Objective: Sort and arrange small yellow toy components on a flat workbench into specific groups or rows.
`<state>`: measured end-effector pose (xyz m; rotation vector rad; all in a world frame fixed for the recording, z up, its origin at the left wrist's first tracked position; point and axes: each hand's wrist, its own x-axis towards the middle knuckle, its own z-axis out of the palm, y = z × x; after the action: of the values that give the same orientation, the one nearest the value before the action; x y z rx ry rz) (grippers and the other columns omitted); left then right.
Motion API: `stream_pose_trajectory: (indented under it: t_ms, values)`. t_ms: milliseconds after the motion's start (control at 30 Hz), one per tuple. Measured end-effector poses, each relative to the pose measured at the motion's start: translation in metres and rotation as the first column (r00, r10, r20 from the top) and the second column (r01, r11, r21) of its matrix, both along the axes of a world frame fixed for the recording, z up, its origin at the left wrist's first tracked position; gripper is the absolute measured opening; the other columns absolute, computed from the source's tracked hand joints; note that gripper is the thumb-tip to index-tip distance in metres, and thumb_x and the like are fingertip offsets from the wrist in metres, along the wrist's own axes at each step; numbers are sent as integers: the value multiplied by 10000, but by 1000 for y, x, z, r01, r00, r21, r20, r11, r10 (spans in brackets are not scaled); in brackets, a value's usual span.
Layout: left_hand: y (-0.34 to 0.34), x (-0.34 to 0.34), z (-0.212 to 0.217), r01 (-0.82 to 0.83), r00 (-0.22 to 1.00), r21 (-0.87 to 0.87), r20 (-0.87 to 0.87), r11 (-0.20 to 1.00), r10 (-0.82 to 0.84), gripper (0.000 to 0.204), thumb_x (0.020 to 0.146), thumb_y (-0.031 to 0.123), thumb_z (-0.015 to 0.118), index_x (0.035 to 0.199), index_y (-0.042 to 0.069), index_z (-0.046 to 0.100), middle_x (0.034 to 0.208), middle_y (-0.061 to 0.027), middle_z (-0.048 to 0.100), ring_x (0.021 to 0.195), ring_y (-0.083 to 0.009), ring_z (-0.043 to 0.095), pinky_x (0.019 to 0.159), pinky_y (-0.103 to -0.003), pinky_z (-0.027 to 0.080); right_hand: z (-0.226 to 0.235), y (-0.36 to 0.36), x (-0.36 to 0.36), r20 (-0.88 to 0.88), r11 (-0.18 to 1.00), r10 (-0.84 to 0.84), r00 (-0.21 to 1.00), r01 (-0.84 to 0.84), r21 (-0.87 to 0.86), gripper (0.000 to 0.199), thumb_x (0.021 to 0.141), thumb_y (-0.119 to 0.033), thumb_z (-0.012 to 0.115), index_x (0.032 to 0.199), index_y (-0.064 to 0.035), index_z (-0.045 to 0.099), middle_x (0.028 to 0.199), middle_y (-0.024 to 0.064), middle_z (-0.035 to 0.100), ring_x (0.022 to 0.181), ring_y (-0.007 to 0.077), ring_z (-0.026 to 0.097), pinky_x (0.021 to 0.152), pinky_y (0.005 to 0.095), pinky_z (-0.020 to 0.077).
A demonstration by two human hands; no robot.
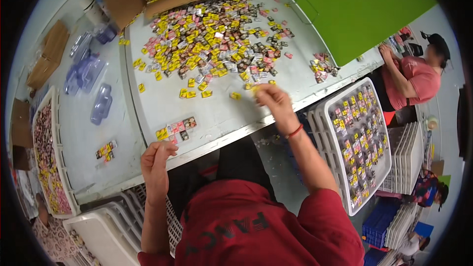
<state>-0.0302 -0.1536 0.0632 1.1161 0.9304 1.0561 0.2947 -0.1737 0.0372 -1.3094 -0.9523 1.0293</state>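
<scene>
My right hand (277, 106) is over the front part of the white table (217, 118), its fingers pinched and slightly blurred. At its fingertips shows a small yellow packet (255, 91). At the table's front edge, my left hand (156, 161) has thumb and fingers drawn together; whatever they hold, if anything, is too small to make out. Just beyond it lies a neat cluster of small packets (176, 129), yellow, pink and dark, set side by side. Farther back spreads a big loose pile of packets (207, 44) in yellow, pink, black and silver.
A tipped cardboard box (197, 0) full of packets stands at the back. Clear plastic trays (101, 103) lie at left, near a white crate (54, 167) of packets. At right are a green panel (354, 10), stacked white trays (362, 143) and a person in pink (416, 76).
</scene>
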Motion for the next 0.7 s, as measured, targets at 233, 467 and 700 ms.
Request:
stream_pose_trajectory:
  t_ms: [233, 467, 700]
  values:
    - [7, 3, -15, 67, 995, -8, -68, 998, -68, 217, 992, 144, 469, 886, 7, 598, 861, -74, 641, 806, -112, 555, 753, -263, 426, -62, -15, 209, 320, 795, -549, 772, 600, -83, 309, 932, -246, 579, 1106, 5, 633, 810, 36, 641, 626, 107, 585, 546, 241, 464]
    - [3, 2, -18, -44, 988, -6, -145, 999, 42, 203, 975, 135, 477, 872, 15, 604, 815, -54, 624, 766, -102, 547, 731, -257, 429, -78, -6, 185, 499, 683, -665, 555, 722, 108, 352, 944, -253, 559, 1167, 16, 517, 819, 65, 622, 704, 121, 573, 642, 262, 465]
    - [43, -9, -42, -216, 818, 242, -484, 946, 311, 43, 915, 38, 546, 934, 16, 577, 750, -32, 557, 748, -103, 561, 657, -216, 431, -46, -6, 110, 756, 873, -451, 475, 410, 264, 218, 914, -114, 599, 1098, -11, 547, 947, 103, 619, 826, 186, 601, 745, 291, 482]
